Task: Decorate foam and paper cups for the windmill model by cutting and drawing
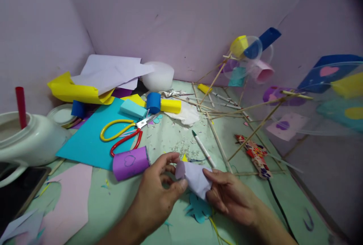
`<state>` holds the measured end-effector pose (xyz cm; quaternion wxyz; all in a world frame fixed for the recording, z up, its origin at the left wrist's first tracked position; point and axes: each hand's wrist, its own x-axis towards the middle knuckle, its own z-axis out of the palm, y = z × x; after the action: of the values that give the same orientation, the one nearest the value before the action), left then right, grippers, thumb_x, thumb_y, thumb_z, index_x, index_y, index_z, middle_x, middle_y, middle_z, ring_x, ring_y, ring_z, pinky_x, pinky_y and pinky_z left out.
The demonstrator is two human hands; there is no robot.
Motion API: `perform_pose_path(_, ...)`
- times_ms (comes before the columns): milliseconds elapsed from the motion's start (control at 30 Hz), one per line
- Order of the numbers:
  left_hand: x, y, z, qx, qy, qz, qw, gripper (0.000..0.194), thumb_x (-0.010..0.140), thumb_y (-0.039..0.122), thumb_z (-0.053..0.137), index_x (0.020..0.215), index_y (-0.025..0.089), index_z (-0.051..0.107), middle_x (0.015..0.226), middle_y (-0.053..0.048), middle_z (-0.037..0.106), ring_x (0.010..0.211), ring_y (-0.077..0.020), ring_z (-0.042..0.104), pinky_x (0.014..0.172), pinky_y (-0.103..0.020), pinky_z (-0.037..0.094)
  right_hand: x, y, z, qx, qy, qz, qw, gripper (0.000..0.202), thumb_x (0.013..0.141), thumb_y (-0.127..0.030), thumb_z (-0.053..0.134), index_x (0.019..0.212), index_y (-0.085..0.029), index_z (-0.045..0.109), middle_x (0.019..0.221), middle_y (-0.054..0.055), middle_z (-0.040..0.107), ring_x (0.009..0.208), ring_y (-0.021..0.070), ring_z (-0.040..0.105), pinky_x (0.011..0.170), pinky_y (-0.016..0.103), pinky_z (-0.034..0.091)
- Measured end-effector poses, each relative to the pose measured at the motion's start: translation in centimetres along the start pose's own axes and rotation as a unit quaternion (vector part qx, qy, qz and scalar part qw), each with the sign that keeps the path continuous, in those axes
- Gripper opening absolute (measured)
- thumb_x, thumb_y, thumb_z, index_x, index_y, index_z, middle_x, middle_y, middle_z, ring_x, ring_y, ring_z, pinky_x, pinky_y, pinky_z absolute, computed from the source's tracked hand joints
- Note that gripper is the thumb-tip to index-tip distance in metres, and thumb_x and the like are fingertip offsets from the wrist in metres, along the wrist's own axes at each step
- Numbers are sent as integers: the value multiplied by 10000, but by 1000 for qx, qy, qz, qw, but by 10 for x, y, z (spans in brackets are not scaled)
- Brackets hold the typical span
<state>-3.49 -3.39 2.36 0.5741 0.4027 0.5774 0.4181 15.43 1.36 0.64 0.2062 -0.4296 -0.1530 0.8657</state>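
Just above the green table, a pale lilac paper tube [195,179] is held between my two hands. My right hand [232,196] grips its right end, thumb on top and fingers curled below. My left hand [163,186] curves round the open left end, its thumb and fingertips at the rim. Beneath the tube lies a blue paper cutout [198,209], partly hidden. A purple paper-wrapped roll [131,163] with a drawn heart lies left of my left hand. Behind it are scissors [138,124] with one yellow and one red handle. A marker [203,148] lies beyond the tube.
Stick frames [218,139] carrying clear discs and coloured paper rolls stand at right. A patterned object [256,156] with a black cable lies there. At left are a white teapot [36,139], a dark phone-like slab [22,188], pink paper [70,199] and a blue sheet [90,139].
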Motion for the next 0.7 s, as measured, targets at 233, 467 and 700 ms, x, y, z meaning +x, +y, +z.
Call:
perform_pose_path(233, -3, -2, 3, 75, 30, 39, 996, 457, 671, 304, 604, 1101, 168, 534, 969, -89, 649, 830, -224, 646, 708, -365, 530, -1, 5, 6, 14, -8, -1, 1000, 241, 699, -321, 743, 731, -110, 631, 395, -37, 569, 256, 46, 449, 279, 119, 294)
perform_pose_path(467, -2, 0, 3, 71, 47, 41, 995, 412, 691, 340, 576, 1056, 148, 564, 890, -100, 660, 829, -252, 655, 707, -385, 530, 0, 12, 12, -3, 0, -18, 1000, 291, 678, -355, 760, 707, -124, 587, 362, -49, 545, 253, 58, 475, 262, 105, 276)
perform_pose_path(700, -3, -1, 3, 57, 42, 45, 996, 445, 734, 324, 561, 1137, 139, 529, 1057, -135, 664, 822, -220, 671, 697, -344, 545, -1, 11, 15, -40, 35, -25, 998, 273, 718, -359, 719, 725, -134, 566, 385, -51, 539, 261, 58, 471, 263, 110, 256)
